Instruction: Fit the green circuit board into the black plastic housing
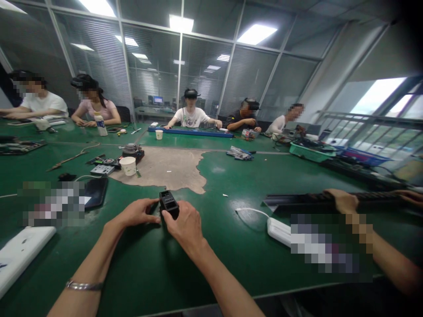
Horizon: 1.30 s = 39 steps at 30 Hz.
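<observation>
My right hand (185, 223) grips a small black box-shaped device (168, 200) with slots or openings on its top face. The thumb lies along its near left side, with the fingers around its right. Just left of it, my left hand (139, 212) rests low over the green table (228, 259), thumb and fingers apart with nothing seen between them. Its fingertips come close to the device; whether they touch cannot be told. A metal bracelet (84, 286) circles my left wrist.
At right, a co-worker's hand (343, 200) rests on a long black rail (297, 201). Near it lies a white power strip (279, 231). A dark phone-like slab (95, 191), a paper cup (128, 166) and a torn brown sheet (165, 165) lie beyond my hands. Several people sit opposite.
</observation>
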Each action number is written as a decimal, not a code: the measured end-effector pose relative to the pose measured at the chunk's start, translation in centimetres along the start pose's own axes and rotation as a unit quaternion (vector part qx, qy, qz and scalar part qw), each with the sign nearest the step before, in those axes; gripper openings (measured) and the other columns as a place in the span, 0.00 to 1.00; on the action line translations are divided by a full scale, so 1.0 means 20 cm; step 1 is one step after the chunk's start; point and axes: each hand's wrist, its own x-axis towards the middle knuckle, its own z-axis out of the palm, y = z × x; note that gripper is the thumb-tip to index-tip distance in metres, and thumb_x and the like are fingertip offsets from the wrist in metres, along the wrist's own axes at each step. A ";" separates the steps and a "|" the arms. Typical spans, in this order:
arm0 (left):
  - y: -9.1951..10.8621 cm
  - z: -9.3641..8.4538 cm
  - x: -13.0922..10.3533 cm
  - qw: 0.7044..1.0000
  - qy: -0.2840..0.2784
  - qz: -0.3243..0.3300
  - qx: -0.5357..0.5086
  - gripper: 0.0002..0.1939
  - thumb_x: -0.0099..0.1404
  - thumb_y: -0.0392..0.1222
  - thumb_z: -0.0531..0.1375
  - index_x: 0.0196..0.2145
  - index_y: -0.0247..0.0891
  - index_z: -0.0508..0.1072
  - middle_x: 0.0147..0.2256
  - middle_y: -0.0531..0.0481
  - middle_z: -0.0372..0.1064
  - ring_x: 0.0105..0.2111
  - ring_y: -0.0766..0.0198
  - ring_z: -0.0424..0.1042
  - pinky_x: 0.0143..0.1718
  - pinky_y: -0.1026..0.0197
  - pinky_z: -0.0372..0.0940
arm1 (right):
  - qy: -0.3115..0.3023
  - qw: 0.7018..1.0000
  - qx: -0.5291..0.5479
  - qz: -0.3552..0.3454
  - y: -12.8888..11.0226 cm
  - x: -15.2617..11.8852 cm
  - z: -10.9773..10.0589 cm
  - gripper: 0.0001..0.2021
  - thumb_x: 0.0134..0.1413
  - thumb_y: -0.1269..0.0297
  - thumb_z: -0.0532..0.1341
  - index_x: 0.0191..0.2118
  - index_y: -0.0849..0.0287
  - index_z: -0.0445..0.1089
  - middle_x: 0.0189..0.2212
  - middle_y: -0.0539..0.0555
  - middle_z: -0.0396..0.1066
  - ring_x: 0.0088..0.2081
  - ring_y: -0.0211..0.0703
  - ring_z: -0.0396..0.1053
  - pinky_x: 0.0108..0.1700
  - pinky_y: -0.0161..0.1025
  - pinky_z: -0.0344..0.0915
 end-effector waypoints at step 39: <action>0.09 0.10 0.03 0.981 0.112 -0.142 0.066 0.21 0.68 0.52 0.51 0.56 0.50 0.68 0.51 0.48 0.72 0.49 0.53 0.71 0.44 0.58 0.63 | 0.060 0.988 0.134 -0.049 0.02 -0.05 0.03 0.14 0.55 0.60 0.61 0.46 0.59 0.67 0.38 0.56 0.68 0.40 0.45 0.68 0.42 0.38 0.65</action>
